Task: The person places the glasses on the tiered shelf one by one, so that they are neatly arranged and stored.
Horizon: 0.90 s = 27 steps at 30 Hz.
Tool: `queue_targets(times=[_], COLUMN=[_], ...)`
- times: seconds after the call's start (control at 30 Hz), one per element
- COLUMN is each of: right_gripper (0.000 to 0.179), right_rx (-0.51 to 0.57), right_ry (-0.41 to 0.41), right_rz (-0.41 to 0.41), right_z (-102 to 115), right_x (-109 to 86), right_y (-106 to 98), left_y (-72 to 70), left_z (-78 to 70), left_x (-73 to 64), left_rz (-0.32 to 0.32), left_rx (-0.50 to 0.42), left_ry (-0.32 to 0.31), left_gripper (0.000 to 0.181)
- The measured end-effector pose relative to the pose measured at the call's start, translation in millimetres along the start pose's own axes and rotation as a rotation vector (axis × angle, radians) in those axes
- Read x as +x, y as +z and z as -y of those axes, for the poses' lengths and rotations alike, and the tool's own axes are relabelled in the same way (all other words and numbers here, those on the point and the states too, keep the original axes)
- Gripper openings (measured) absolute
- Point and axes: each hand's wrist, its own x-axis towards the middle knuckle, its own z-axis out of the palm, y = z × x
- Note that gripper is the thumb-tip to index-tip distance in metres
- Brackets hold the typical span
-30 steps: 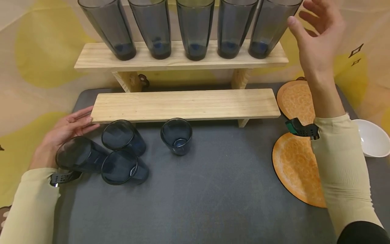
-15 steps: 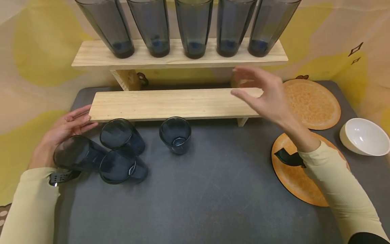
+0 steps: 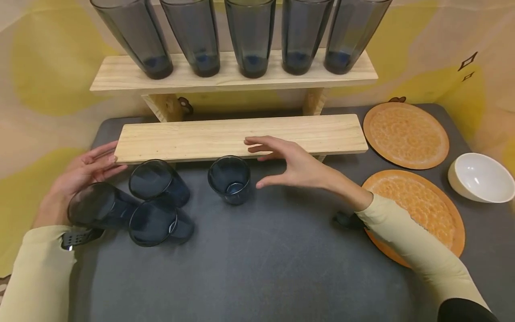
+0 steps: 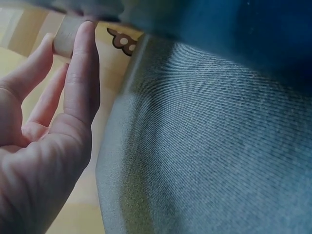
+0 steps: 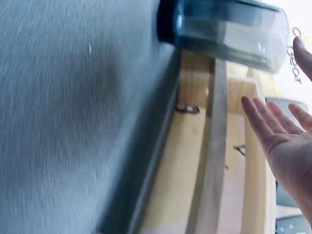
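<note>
a white bowl (image 3: pixel 481 178) beside two round orange mats (image 3: pixel 406 135) on a grey table (image 3: pixel 257 259), yellow-patterned cloth (image 3: pixel 426 49) behind

Grips the left end of the lower shelf (image 3: pixel 193 139) with the left hand (image 3: pixel 82 174), near three dark glasses (image 3: pixel 161 197) on the table (image 3: pixel 261 255), and poises the right hand (image 3: pixel 293 166) just beside a lone glass (image 3: pixel 230 182).

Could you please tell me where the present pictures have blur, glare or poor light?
Head view: mostly clear, with small glare spots inside the white bowl; left wrist view: dim and bluish, a dark blurred shape across the top, its identity unclear; right wrist view: glass and shelf edges soft, the upper right corner washed out.
</note>
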Motion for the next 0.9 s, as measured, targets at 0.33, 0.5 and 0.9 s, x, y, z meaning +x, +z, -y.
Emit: queue_targets(times=[0.33, 0.5, 0.9], right_gripper=[0.095, 0.091, 0.089], right_rx=[0.08, 0.119, 0.1], right_ry=[0.09, 0.069, 0.064], right_rz=[0.05, 0.022, -0.011], right_z=[-14.4, -20.7, -19.7], right_x=[11.2, 11.8, 11.0], right_y=[38.5, 42.1, 42.9], left_y=[0.4, -0.7, 1.4], left_z=[-0.9, -0.6, -2.7], left_x=[-2.4, 1.5, 0.2], left_rz=[-0.007, 0.017, -0.036], left_rx=[0.0, -0.005, 0.043], left_ry=[-0.014, -0.013, -0.032], left_gripper=[0.047, 0.048, 0.045])
